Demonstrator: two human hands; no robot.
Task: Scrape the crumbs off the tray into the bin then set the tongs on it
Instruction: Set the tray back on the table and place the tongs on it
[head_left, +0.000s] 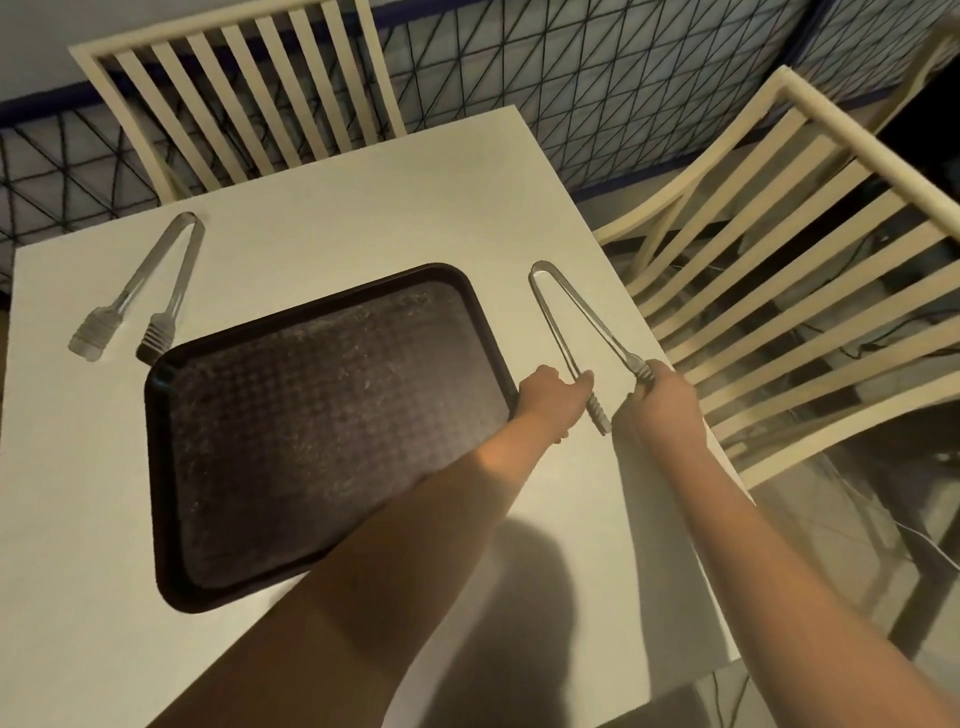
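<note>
**Inspector:** Two sets of tongs noted. The metal tongs (571, 332) lie right of the tray, a narrow V of thin polished strips joined at a rounded far bend, with ridged tips at the near ends. The left hand (551, 401) curls round one leg, the right hand (666, 399) round the other; the legs stand splayed apart.

**Clerk:** And the tray?

**Inspector:** The tray (161, 395) is a dark brown rectangle with rounded corners and a raised rim, lying flat and askew on the white table (322, 208). Its floor carries a fine embossed grid, dusted with pale scuffing or residue; I cannot tell which. The left forearm crosses its near right corner.

**Clerk:** The second set?

**Inspector:** The clear plastic tongs (150, 291) lie at far left, with ribbed flat tips; one tip sits just beside the tray's far left corner. Slatted cream chairs (228, 104) stand around.
</note>
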